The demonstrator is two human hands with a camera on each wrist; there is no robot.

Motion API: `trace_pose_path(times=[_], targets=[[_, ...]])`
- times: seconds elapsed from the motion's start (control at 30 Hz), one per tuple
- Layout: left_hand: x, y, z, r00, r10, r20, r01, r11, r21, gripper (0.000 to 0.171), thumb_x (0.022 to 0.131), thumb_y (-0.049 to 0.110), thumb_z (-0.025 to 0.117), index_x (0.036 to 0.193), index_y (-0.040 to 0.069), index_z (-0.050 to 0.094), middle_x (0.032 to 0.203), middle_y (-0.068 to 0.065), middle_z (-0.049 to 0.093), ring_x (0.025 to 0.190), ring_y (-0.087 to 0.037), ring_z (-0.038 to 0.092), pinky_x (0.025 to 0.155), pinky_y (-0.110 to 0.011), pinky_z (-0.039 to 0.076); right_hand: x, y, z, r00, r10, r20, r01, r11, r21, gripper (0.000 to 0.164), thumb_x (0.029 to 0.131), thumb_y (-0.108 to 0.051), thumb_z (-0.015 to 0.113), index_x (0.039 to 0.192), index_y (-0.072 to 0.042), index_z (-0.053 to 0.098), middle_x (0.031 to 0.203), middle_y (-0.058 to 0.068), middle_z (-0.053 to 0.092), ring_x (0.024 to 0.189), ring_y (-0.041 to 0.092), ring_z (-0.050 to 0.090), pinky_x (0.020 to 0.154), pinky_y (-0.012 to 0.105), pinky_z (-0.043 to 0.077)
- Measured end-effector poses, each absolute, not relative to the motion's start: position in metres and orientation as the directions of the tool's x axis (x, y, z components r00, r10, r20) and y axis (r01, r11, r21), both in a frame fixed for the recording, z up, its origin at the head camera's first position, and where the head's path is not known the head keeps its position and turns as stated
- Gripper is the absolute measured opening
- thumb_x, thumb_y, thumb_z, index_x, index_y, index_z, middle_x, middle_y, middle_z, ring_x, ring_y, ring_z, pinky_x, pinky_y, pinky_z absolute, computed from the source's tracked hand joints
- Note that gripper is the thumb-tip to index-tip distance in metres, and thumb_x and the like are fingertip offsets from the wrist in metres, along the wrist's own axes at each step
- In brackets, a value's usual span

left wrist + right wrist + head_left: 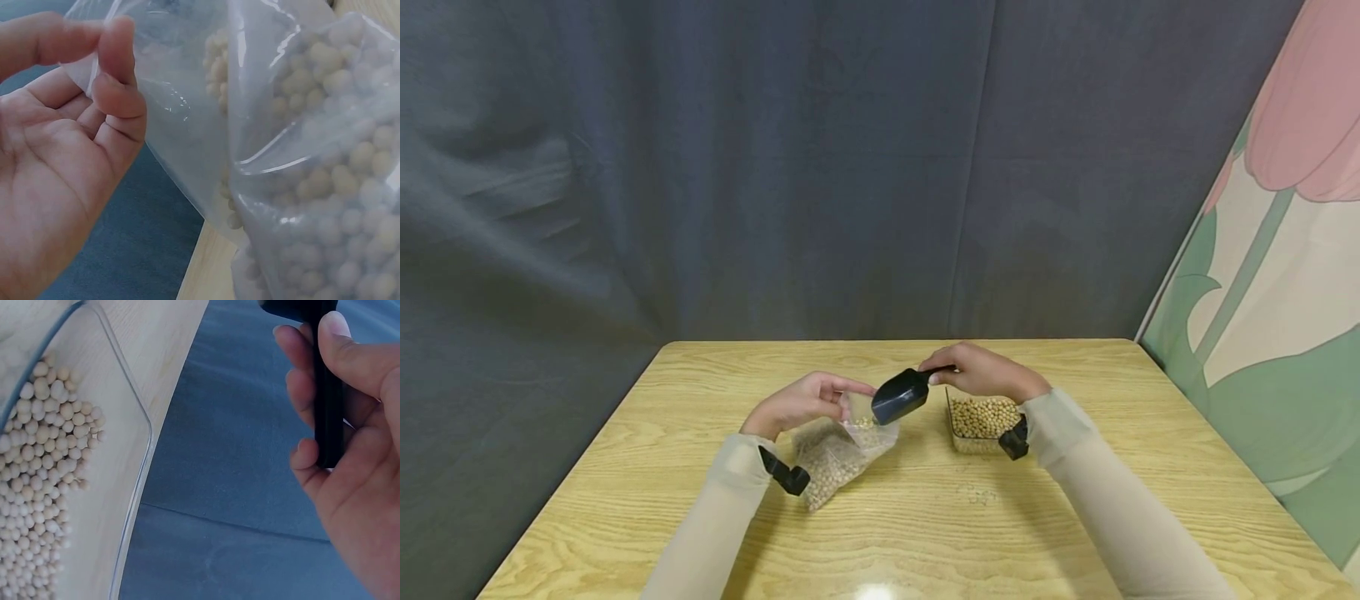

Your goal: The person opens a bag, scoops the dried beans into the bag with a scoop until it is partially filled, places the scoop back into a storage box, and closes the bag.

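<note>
My left hand (pixel 801 403) pinches the rim of a clear plastic bag (pixel 181 119) between thumb and fingers. Round pale beans that look like soybeans (pixel 350 169) fill the lower part of the bag, which lies slumped on the table. In my right hand (pixel 981 371) is the handle (pixel 328 400) of a black scoop (pixel 901 395), gripped by thumb and fingers. The scoop tilts down to the left, with its lip over the bag's mouth. Few or no beans show in its bowl.
Right of the bag stands a clear rectangular container (pixel 976 446) with more of the beans (pixel 44 450) in it, partly behind my right wrist. All of this is on a wooden table (pixel 910 542). A dark curtain (pixel 820 167) hangs behind the table's far edge.
</note>
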State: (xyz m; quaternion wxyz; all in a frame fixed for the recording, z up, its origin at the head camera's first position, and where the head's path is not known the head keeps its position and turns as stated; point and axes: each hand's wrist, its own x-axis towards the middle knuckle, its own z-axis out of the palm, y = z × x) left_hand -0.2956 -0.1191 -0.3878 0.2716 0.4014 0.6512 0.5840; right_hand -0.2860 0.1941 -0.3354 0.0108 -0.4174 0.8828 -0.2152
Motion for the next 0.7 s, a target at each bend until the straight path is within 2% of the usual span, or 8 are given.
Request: trace_pose_path(times=[0.1, 0.23, 0.37, 0.4, 0.47, 0.57, 0.63, 0.7], targets=[[-0.295, -0.120, -0.386, -0.536, 0.838, 0.107, 0.210, 0.010, 0.978, 0.052, 0.087, -0.008, 0.053, 0.136, -0.016, 0.041, 0.077, 0.005, 0.069, 0.073, -0.005, 0.063, 0.075, -0.025, 0.053, -0.284, 0.201, -0.335, -0.708, -0.696, 0.124, -0.665, 0.597, -0.448, 0.032, 0.097, -0.017, 0.055, 0.126, -0.005, 0.063, 0.123, 0.014, 0.065, 0.111, 0.027, 0.063, 0.090, 0.042, 0.051], [-0.296, -0.122, -0.385, -0.529, 0.841, 0.111, 0.225, 0.013, 0.974, 0.051, 0.088, -0.008, 0.052, 0.137, -0.015, 0.042, 0.080, 0.003, 0.070, 0.072, -0.007, 0.063, 0.075, -0.025, 0.053, -0.282, 0.210, -0.334, -0.746, -0.657, 0.112, -0.617, 0.617, -0.488, 0.035, 0.098, -0.018, 0.054, 0.130, -0.006, 0.060, 0.127, 0.014, 0.063, 0.114, 0.029, 0.061, 0.092, 0.045, 0.050], [-0.298, -0.125, -0.383, -0.516, 0.847, 0.127, 0.242, 0.002, 0.970, 0.050, 0.087, -0.009, 0.050, 0.136, -0.015, 0.043, 0.090, 0.000, 0.072, 0.072, -0.006, 0.063, 0.074, -0.023, 0.053, -0.281, 0.221, -0.338, -0.770, -0.624, 0.132, -0.585, 0.607, -0.537, 0.036, 0.098, -0.019, 0.054, 0.131, -0.006, 0.060, 0.129, 0.015, 0.061, 0.118, 0.031, 0.059, 0.094, 0.047, 0.048], [-0.298, -0.125, -0.382, -0.515, 0.847, 0.131, 0.247, 0.000, 0.969, 0.050, 0.087, -0.009, 0.050, 0.136, -0.014, 0.043, 0.096, -0.006, 0.072, 0.072, -0.006, 0.063, 0.074, -0.023, 0.053, -0.281, 0.224, -0.339, -0.775, -0.618, 0.134, -0.576, 0.604, -0.551, 0.037, 0.098, -0.019, 0.054, 0.131, -0.006, 0.059, 0.130, 0.016, 0.060, 0.118, 0.032, 0.058, 0.095, 0.048, 0.048], [-0.297, -0.127, -0.380, -0.514, 0.848, 0.131, 0.247, 0.000, 0.969, 0.051, 0.086, -0.008, 0.050, 0.136, -0.014, 0.044, 0.108, -0.005, 0.071, 0.074, -0.005, 0.063, 0.073, -0.023, 0.053, -0.281, 0.229, -0.340, -0.788, -0.602, 0.132, -0.556, 0.602, -0.574, 0.037, 0.098, -0.020, 0.055, 0.132, -0.006, 0.059, 0.132, 0.016, 0.059, 0.120, 0.032, 0.057, 0.096, 0.049, 0.047], [-0.297, -0.130, -0.377, -0.511, 0.850, 0.127, 0.255, 0.009, 0.967, 0.051, 0.086, -0.008, 0.051, 0.137, -0.013, 0.044, 0.112, -0.004, 0.069, 0.074, -0.005, 0.063, 0.074, -0.023, 0.053, -0.279, 0.238, -0.341, -0.799, -0.587, 0.129, -0.537, 0.600, -0.593, 0.038, 0.098, -0.020, 0.055, 0.132, -0.005, 0.058, 0.133, 0.018, 0.058, 0.121, 0.034, 0.056, 0.096, 0.050, 0.047], [-0.297, -0.132, -0.375, -0.507, 0.853, 0.122, 0.256, 0.014, 0.967, 0.051, 0.086, -0.009, 0.051, 0.137, -0.014, 0.043, 0.104, 0.003, 0.071, 0.074, -0.005, 0.062, 0.074, -0.023, 0.052, -0.278, 0.244, -0.342, -0.808, -0.575, 0.130, -0.527, 0.604, -0.598, 0.039, 0.097, -0.020, 0.055, 0.133, -0.005, 0.058, 0.134, 0.018, 0.057, 0.122, 0.035, 0.055, 0.096, 0.050, 0.047], [-0.298, -0.134, -0.373, -0.507, 0.854, 0.116, 0.262, 0.024, 0.965, 0.051, 0.085, -0.010, 0.050, 0.136, -0.014, 0.044, 0.092, 0.000, 0.071, 0.073, -0.005, 0.062, 0.073, -0.024, 0.051, -0.277, 0.250, -0.342, -0.813, -0.566, 0.136, -0.524, 0.610, -0.594, 0.039, 0.097, -0.021, 0.055, 0.133, -0.003, 0.058, 0.134, 0.020, 0.056, 0.122, 0.036, 0.055, 0.096, 0.051, 0.047]])
